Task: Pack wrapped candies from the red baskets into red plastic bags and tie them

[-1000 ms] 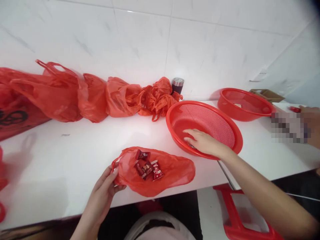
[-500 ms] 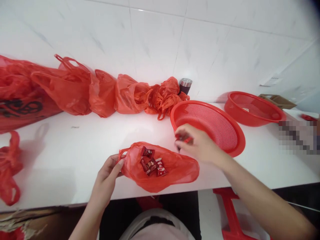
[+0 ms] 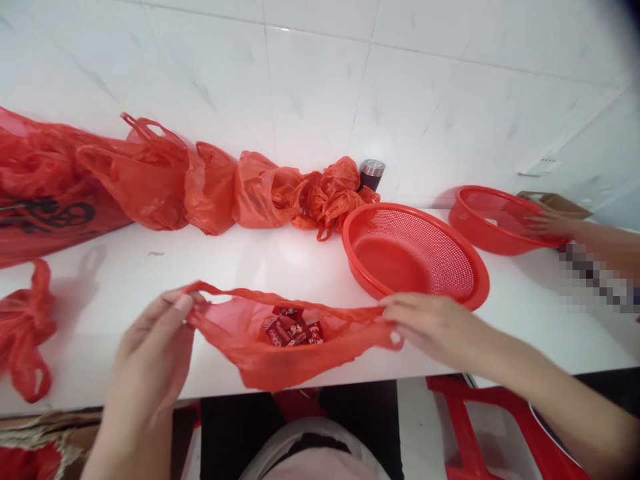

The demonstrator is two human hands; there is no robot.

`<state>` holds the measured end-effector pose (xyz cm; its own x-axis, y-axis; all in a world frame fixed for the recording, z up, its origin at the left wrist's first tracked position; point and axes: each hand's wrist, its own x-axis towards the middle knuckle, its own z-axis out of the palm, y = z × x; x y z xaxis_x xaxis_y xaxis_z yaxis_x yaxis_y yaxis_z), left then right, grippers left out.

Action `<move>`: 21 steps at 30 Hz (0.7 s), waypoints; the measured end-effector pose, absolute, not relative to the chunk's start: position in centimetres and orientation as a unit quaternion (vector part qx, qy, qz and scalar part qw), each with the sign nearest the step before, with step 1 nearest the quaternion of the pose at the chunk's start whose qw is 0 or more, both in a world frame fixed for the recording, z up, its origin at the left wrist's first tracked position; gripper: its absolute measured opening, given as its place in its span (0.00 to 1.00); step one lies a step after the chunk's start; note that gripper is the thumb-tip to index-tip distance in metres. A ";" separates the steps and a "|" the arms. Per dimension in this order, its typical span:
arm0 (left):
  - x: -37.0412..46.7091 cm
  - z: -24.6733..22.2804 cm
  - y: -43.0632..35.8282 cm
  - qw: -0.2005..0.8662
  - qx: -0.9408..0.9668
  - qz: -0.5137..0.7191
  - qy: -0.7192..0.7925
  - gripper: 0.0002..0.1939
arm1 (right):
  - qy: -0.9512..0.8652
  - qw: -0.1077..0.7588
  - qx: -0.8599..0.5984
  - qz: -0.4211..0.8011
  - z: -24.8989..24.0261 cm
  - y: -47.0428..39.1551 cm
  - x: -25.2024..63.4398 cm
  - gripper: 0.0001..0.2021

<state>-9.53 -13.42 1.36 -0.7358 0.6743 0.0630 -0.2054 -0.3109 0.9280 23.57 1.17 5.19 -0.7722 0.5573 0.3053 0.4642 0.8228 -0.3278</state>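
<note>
A thin red plastic bag (image 3: 290,365) is stretched sideways over the table's front edge, its mouth facing up. My left hand (image 3: 155,340) is closed on its left handle, thumb on top. On the other side my right hand (image 3: 430,327) pinches the right handle. Several small wrapped candies (image 3: 295,330) in dark red wrappers lie inside the bag. Just beyond my right hand sits a red perforated basket (image 3: 395,260), with nothing visible in it.
Filled red bags (image 3: 210,187) line the wall beside a dark cup with a silver lid (image 3: 371,175). A tied red bag (image 3: 30,327) lies at left. Another person's hand (image 3: 547,223) is at a second red basket (image 3: 465,223). A red stool (image 3: 460,427) stands below.
My right hand has moved from the basket's edge to the bag's right handle, the small items it held now gone. The bag is pulled wider. Another person's hand has appeared at right.
</note>
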 end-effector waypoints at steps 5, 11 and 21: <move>-8.6 8.0 -11.9 0.159 0.284 0.850 0.414 0.04 | -0.931 0.279 -0.221 0.079 11.9 1.3 22.3 0.12; -7.7 9.7 -10.9 0.173 0.370 0.826 0.389 0.01 | -0.891 0.310 -0.243 0.226 13.2 4.0 21.2 0.12; -8.4 8.9 -11.4 0.198 0.340 0.820 0.417 0.04 | -0.900 0.087 -0.273 0.328 6.3 1.3 16.0 0.20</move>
